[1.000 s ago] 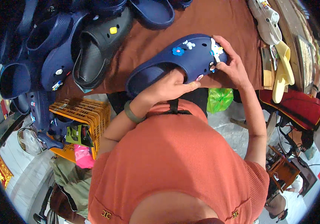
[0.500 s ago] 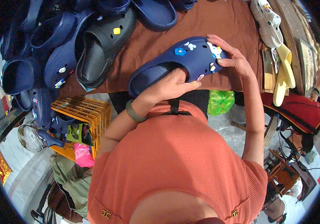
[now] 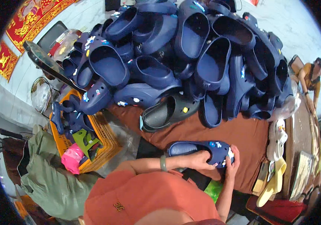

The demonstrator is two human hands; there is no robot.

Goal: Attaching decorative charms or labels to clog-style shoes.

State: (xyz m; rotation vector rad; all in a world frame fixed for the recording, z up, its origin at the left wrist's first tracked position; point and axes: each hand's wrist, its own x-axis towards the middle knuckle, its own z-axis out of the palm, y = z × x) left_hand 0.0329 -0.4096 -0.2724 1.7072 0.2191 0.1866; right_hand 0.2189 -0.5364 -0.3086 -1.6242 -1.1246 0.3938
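A navy blue clog (image 3: pixel 218 150) with charms on its upper lies near the front edge of the brown cloth, in both my hands. My left hand (image 3: pixel 200 160) reaches into the foot opening, so its fingertips are hidden inside. Around the toe curl the fingers of my right hand (image 3: pixel 234 161), beside a white charm (image 3: pixel 230 153). Small blue and white charms sit farther back on the same upper. Just beyond my hands, a black clog (image 3: pixel 160 115) with a yellow charm rests on the cloth.
A tall heap of navy clogs (image 3: pixel 193 32) covers the far side of the brown cloth (image 3: pixel 250 140). To my left stands an orange crate (image 3: pixel 102 140) holding more clogs. White clogs (image 3: pixel 276 140) and a yellow slipper (image 3: pixel 274 183) lie at the right. Another person (image 3: pixel 311 78) is at the far right.
The view has swung up and leftward, bringing the whole clog heap and another person into sight. Both my hands keep their hold on the navy clog.
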